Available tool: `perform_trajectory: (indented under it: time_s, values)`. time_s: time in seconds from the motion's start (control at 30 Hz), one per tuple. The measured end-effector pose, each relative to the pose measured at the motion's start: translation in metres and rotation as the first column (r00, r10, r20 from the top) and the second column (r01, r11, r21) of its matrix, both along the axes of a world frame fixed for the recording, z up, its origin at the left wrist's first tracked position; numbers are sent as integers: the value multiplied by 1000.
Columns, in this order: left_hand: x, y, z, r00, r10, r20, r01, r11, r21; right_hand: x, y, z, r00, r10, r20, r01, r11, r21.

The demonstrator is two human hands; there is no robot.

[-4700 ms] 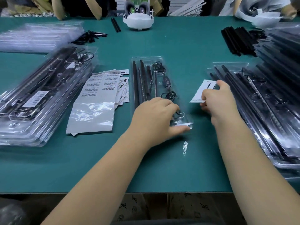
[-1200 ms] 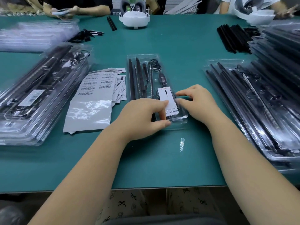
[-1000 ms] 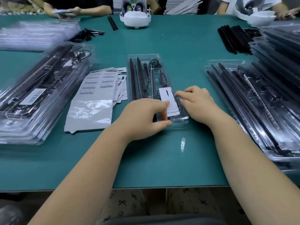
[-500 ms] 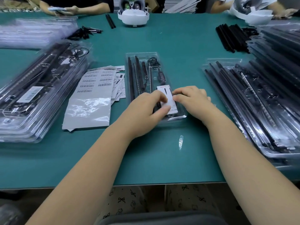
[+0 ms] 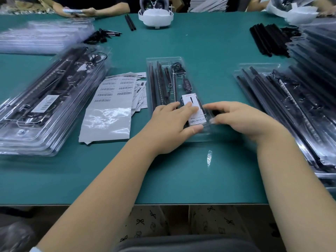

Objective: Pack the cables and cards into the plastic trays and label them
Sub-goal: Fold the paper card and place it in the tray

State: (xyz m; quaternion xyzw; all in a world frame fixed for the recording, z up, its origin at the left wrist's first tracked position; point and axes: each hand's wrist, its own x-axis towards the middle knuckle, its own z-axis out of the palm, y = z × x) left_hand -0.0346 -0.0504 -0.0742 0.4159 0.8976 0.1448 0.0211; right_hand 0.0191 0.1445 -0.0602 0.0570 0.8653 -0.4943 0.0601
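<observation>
Left hand (image 5: 172, 122) fingers flat, pressing card (image 5: 193, 110) into tray (image 5: 164, 60) so it seats; right hand (image 5: 241, 119), at its 3 o'clock, curled, steadies tray edge.

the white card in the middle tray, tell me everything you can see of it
The white card is a small, paper-like rectangle bearing a thin black mark and printed text along its near end. It lies flat at the near end of the clear plastic tray, over the coiled black cable. The left hand presses straight fingers on its left side; the right hand touches the tray beside it.
</observation>
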Motion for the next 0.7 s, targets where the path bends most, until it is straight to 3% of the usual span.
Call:
perform_trajectory:
  time_s: [0.07, 0.33, 0.7]
  values:
    - [-1, -1, 0, 1000, -7, -4, 7, 1000, 9, 5, 3, -2, 999, 45, 23, -46, 999, 24]
    - [2, 0, 5, 1000, -9, 0, 9, 1000, 16, 2, -6, -6, 993, -72, -92, 94, 961, 260]
    - [-3, -3, 0, 1000, -2, 16, 1, 999, 46, -6, -11, -14, 967, -167, -191, 207, 955, 211]
